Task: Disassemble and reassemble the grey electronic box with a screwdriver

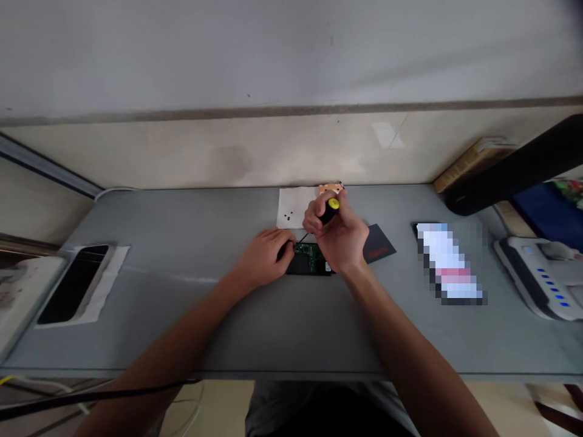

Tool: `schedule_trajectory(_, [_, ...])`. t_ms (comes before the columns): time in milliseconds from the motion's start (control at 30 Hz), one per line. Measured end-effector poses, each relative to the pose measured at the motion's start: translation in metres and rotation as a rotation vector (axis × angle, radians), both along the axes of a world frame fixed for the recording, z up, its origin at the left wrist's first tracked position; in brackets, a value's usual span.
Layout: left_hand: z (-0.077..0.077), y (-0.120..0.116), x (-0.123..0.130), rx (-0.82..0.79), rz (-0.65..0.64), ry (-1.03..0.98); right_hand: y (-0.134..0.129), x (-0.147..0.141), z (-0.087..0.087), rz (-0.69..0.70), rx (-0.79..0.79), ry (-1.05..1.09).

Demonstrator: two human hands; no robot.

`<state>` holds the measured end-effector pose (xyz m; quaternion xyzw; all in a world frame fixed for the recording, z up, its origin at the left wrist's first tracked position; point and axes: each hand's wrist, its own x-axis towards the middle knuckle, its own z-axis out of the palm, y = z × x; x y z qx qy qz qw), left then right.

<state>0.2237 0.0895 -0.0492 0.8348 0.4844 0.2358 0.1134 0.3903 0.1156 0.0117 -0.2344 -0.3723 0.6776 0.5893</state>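
An opened black device with a green circuit board lies on the grey table. My right hand is closed round a black screwdriver with a yellow end; its thin shaft slants down left to the board's upper left part. At the device's left end, my left hand rests with its fingers bent against the edge. Whether those fingers pinch anything small is hidden. Behind the hands, several tiny dark pieces lie on a white paper.
A dark card lies right of the device. Farther right are a lit phone, a power strip and a black cylinder. Another phone lies on paper at the left. A wall bounds the table's back edge.
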Motion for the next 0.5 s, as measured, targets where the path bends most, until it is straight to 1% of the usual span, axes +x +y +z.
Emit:
schedule_trajectory(100, [-0.0001,-0.0004,0.0002,0.007,0.005,-0.005,-0.0003,-0.0008,0.0005,0.008,-0.011,-0.021])
schedule_trajectory(300, [-0.0009,-0.0006,-0.0004,0.015,-0.004,-0.003,-0.0005,-0.001,0.0013,-0.025,0.001,-0.026])
schedule_trajectory(500, [-0.0004,-0.0012,-0.001,0.0,0.003,0.002,-0.0024,-0.0013,-0.0001,0.017,0.023,-0.028])
